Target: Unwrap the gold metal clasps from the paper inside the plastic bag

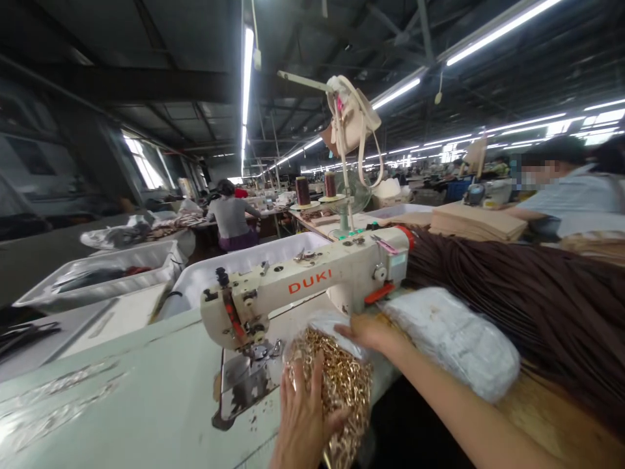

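A clear plastic bag [354, 378] full of small gold-coloured metal fittings, which look like clasps, is at the front edge of the sewing machine table. My left hand [305, 413] holds the bag's near left side, its fingers spread over the plastic and its thumb across the front. At the upper right of the bag, my right hand [368, 332] has its fingers closed on the plastic. Just behind both hands stands a white sewing machine [312, 277] marked DUKI. Its needle area [258, 352] is left of the bag, with no material visible under it.
A white plastic-wrapped bundle [454, 339] and a heap of dark brown strips [527, 280] lie to the right. White bins [166, 260] stand behind the machine. Thread cones [303, 192] and a hanging cream bag [354, 120] rise above it. Other people sit farther back.
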`<state>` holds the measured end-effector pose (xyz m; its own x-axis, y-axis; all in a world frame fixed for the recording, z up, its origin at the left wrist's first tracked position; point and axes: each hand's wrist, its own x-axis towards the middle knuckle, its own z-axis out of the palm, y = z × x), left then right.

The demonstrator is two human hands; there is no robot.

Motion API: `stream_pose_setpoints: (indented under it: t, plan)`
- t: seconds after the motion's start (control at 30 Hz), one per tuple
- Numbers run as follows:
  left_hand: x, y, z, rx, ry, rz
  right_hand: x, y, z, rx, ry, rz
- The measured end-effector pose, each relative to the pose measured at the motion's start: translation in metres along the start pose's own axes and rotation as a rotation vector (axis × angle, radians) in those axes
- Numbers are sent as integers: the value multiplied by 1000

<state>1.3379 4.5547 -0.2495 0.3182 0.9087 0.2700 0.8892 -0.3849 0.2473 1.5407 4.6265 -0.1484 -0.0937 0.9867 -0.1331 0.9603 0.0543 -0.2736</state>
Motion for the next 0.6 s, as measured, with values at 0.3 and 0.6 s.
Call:
stream_pose_setpoints:
  t: [0.3, 0.6]
  plan:
    - [92, -33, -17, -163, -117, 51, 16, 2, -7, 20, 260, 92]
    - [96, -59, -19, -256, -97, 115, -30, -31, 80, 201, 619, 39]
